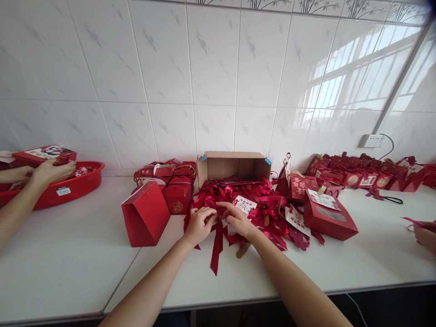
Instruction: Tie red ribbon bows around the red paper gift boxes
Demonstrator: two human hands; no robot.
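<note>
A heap of dark red ribbons with white printed tags spills from an open cardboard box. At the heap's front left, my left hand has its fingers curled on a red ribbon, whose end hangs down onto the table. Close beside it, my right hand touches the same ribbon, index finger pointing left and the other fingers bent. Both hands are nearly touching. A plain red box stands to the left, and a red box with a window lies to the right.
On the left, another person's hands hold a red box over a red basin. At the right edge, a person's hand holds a ribbon. Red gift boxes line the back right; more are stacked left of the cardboard box.
</note>
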